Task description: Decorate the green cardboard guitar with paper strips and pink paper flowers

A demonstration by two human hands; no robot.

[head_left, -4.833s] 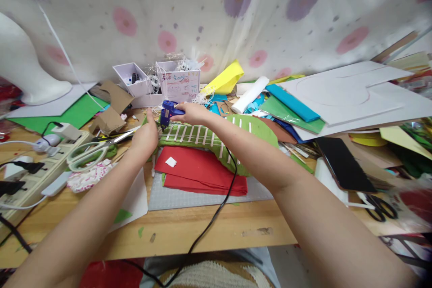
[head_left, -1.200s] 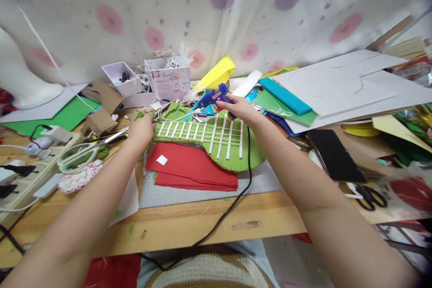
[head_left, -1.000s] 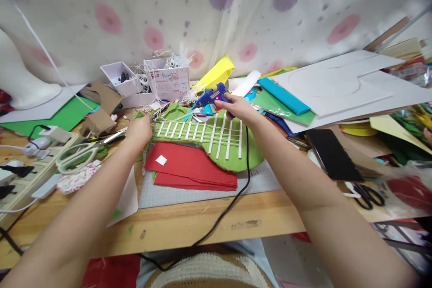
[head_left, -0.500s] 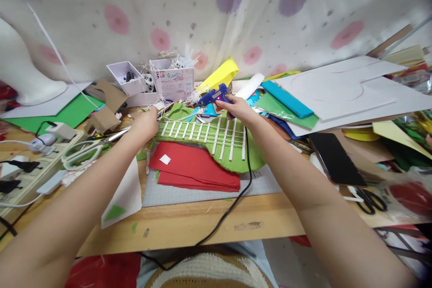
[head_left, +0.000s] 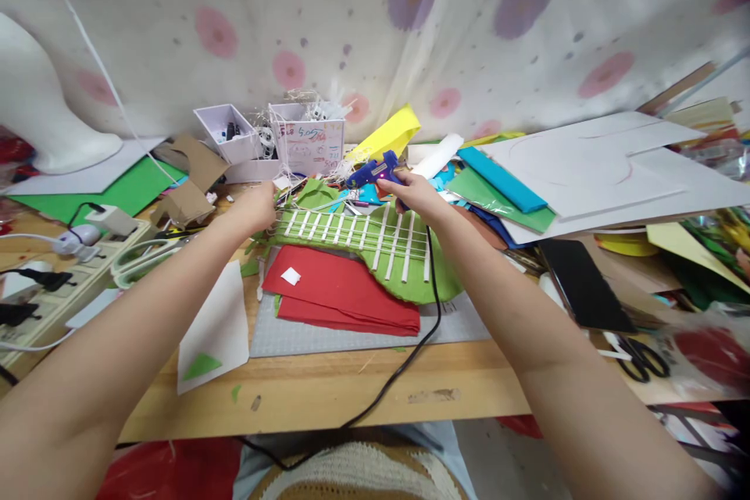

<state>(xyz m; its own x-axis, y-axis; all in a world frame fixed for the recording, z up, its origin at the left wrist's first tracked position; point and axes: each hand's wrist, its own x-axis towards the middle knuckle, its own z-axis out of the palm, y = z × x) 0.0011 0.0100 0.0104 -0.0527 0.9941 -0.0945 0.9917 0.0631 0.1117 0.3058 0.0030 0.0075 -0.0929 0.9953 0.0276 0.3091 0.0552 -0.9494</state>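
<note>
In my right hand (head_left: 413,191) is a blue glue gun (head_left: 375,170) with a small red light. Its nozzle points left, above the far edge of a green guitar-shaped piece (head_left: 451,269). White strips lie across that piece, and thin white strings run along it. My left hand (head_left: 258,209) is closed at the narrow left end of the guitar shape; its fingertips, and what they hold, are hidden. Beneath the green piece lie folded red sheets (head_left: 351,297) with a small white square (head_left: 291,276) on top, and a grey cutting mat (head_left: 328,343).
A black cord (head_left: 398,375) runs from the glue gun over the table's front edge. A power strip (head_left: 52,312) and green-handled scissors (head_left: 132,262) lie left. White boxes (head_left: 310,147) stand behind. A phone (head_left: 586,285), black-handled scissors (head_left: 644,361) and large white boards (head_left: 591,164) are right.
Since the oldest frame, the glue gun has gone from beside my left hand to the right, over the wide part. Lately my left hand has shifted slightly and curled; the right stays nearly still.
</note>
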